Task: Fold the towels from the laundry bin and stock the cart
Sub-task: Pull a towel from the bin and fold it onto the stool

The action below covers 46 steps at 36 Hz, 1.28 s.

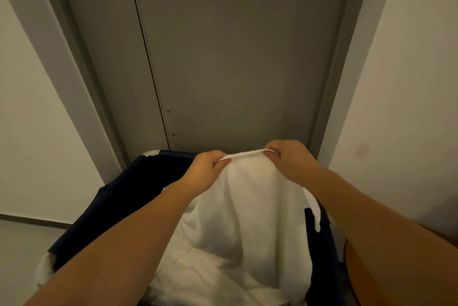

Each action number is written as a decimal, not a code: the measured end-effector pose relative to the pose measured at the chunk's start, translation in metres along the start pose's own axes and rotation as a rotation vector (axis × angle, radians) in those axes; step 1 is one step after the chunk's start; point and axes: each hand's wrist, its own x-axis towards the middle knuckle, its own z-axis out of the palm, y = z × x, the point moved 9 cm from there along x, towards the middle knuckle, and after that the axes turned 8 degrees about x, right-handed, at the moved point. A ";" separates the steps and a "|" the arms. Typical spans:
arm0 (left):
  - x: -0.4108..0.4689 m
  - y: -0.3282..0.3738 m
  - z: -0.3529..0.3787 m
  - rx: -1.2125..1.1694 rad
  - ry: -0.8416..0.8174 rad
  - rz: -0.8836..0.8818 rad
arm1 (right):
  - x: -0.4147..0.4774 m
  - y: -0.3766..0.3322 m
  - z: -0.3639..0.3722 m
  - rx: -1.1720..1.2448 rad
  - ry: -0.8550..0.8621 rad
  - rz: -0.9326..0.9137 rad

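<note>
towel (238, 209) in bin (128, 189) (hands above), door (233, 58) behind

Towel (243, 206): plain white, no pattern, shading to cream in the folds.
Laundry bin (119, 196): dark navy fabric, plain, with a pale whitish rim (153, 151) showing at its far left corner.
Door (235, 58): flat grey-olive, unpatterned, with two small silver-grey screw heads (167, 109) by its seam.
Door frame (71, 58): lighter grey-green.
Walls (409, 82): off-white, plain, with one faint pinkish smudge (363, 150) on the right-hand wall.
Floor (22, 243): pale grey.
Object at lower right edge (354, 276): orange-brown, kind not clear.
</note>
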 end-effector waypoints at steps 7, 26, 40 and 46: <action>0.024 0.018 -0.055 -0.014 0.178 0.083 | -0.003 0.036 -0.002 -0.068 -0.089 0.176; 0.051 0.022 -0.035 0.023 0.033 0.006 | -0.010 0.026 -0.040 0.291 0.139 0.201; 0.057 0.066 -0.019 -0.180 -0.005 0.146 | 0.025 -0.028 -0.015 0.239 0.025 0.067; 0.053 0.043 -0.006 -0.234 -0.098 0.111 | 0.030 -0.040 -0.038 0.149 0.071 0.025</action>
